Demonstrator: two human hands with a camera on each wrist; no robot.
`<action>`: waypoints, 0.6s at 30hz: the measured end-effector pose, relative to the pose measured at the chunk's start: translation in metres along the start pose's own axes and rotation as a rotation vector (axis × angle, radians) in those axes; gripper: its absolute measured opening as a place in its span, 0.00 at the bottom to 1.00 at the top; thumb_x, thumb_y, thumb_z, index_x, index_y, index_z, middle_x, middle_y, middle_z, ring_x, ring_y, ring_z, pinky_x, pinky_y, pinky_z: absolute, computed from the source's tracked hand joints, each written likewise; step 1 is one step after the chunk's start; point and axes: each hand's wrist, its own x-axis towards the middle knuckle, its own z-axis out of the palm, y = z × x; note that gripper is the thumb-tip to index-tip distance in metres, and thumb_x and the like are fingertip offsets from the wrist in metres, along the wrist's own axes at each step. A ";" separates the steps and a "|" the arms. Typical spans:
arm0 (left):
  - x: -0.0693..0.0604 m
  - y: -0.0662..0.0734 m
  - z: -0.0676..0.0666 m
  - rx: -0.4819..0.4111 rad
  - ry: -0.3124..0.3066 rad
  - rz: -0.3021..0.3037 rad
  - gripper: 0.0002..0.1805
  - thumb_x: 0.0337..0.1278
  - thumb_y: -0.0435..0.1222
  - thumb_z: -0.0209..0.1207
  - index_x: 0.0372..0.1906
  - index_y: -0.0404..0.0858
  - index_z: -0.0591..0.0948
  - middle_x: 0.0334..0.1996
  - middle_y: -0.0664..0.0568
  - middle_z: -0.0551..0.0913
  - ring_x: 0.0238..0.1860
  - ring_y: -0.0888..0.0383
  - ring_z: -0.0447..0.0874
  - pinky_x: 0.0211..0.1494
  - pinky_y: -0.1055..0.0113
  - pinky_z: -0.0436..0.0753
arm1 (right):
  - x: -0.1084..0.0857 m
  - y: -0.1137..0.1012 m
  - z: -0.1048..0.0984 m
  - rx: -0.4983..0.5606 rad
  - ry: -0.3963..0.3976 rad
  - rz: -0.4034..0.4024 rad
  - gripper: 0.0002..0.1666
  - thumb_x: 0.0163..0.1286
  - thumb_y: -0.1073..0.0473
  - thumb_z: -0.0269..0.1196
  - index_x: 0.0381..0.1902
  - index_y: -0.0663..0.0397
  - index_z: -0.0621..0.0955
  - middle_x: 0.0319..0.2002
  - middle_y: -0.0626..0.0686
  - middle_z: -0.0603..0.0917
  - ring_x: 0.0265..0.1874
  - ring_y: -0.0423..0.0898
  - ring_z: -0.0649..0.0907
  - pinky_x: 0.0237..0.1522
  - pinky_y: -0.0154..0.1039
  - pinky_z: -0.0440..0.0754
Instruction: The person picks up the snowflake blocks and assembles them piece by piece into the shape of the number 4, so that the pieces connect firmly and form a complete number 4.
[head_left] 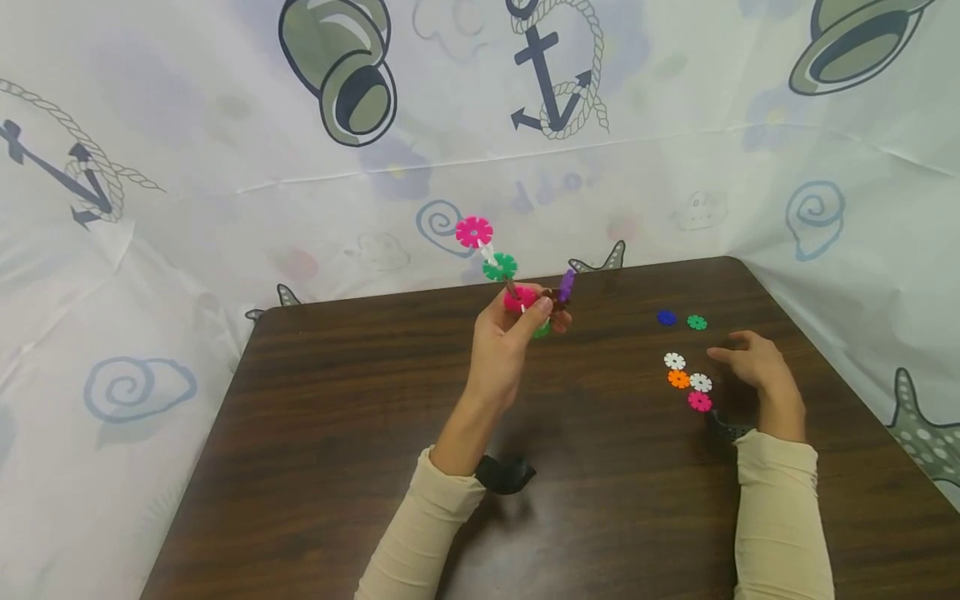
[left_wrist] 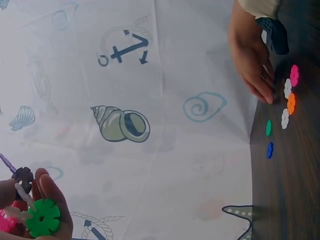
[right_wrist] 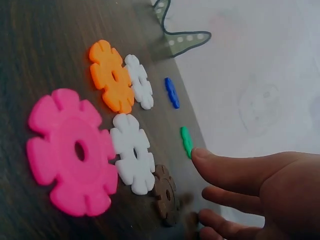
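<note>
My left hand (head_left: 498,354) holds up a chain of interlocked flower-shaped plastic discs between thumb and fingers. At its top is a pink disc (head_left: 474,232), then a white piece and a green disc (head_left: 499,267); a purple disc (head_left: 567,285) sticks out on the right. The left wrist view shows another green disc (left_wrist: 43,218) and a dark brown disc (left_wrist: 23,179) by the fingers. My right hand (head_left: 757,364) hovers low over the table's right side, fingers loosely bent and holding nothing. A brown disc (right_wrist: 165,195) lies near its fingertips, not discernible in the head view.
Loose discs lie left of my right hand: pink (head_left: 700,402), orange (head_left: 678,379), two white ones (head_left: 674,361), with blue (head_left: 667,317) and green (head_left: 697,322) farther back. Behind the dark wooden table (head_left: 322,433) hangs a printed cloth (head_left: 247,133).
</note>
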 end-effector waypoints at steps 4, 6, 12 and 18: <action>0.000 0.001 -0.001 -0.006 0.002 0.002 0.06 0.70 0.26 0.56 0.41 0.39 0.81 0.30 0.57 0.90 0.34 0.60 0.89 0.46 0.67 0.87 | 0.005 -0.002 0.005 -0.001 0.014 -0.020 0.47 0.80 0.40 0.53 0.77 0.72 0.55 0.71 0.84 0.58 0.68 0.83 0.60 0.66 0.77 0.64; 0.000 0.001 -0.001 -0.006 0.005 0.001 0.07 0.70 0.26 0.56 0.41 0.40 0.80 0.30 0.57 0.90 0.34 0.59 0.89 0.45 0.67 0.87 | 0.009 -0.003 0.008 0.005 0.032 -0.029 0.48 0.79 0.40 0.54 0.78 0.72 0.54 0.71 0.83 0.58 0.68 0.84 0.58 0.66 0.78 0.63; 0.000 0.000 -0.002 -0.008 0.003 -0.009 0.07 0.70 0.26 0.57 0.41 0.40 0.81 0.29 0.57 0.90 0.33 0.59 0.89 0.45 0.68 0.87 | 0.019 -0.005 0.016 0.034 0.091 -0.018 0.50 0.79 0.40 0.55 0.79 0.69 0.51 0.71 0.82 0.59 0.70 0.83 0.55 0.67 0.77 0.62; 0.000 0.001 -0.002 -0.005 -0.001 -0.021 0.04 0.70 0.26 0.56 0.43 0.36 0.80 0.30 0.57 0.90 0.34 0.59 0.90 0.45 0.68 0.88 | 0.027 -0.003 0.018 0.042 0.113 -0.032 0.49 0.79 0.41 0.55 0.80 0.68 0.51 0.70 0.82 0.60 0.69 0.83 0.55 0.66 0.78 0.62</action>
